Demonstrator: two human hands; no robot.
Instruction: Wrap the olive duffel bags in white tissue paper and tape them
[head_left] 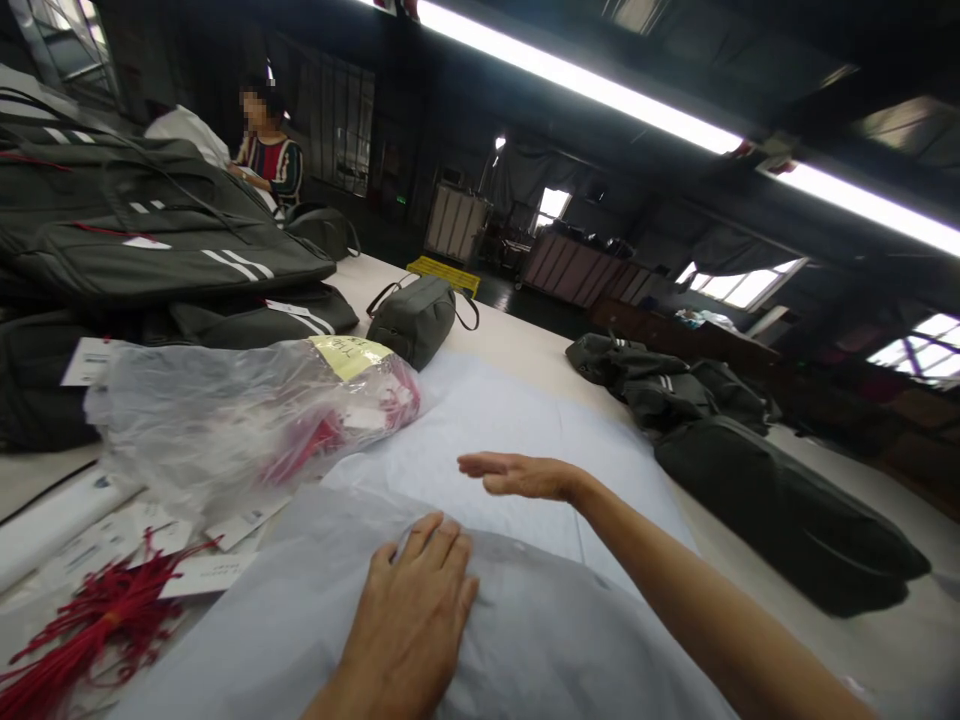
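My left hand (416,610) lies palm down with fingers apart on a greyish translucent plastic bag (555,630), which covers something dark and bulky that I cannot make out. Farther ahead and to the right, my right hand (521,475) hovers over a pale bluish-white sheet (495,420), fingers stretched out and nothing in them. Left of my hands sits a clear plastic bag (217,410) with red-corded tags inside and a yellow label (349,355). Nearer me on that side is a bundle of red cords (112,620) beside white tags (206,575).
Dark bags with white stripes (172,250) are piled at the left. A small dark pouch (416,315) stands at the far end of the table (517,345). More dark bags (780,500) lie along the right. Beyond the pile is another person (270,150).
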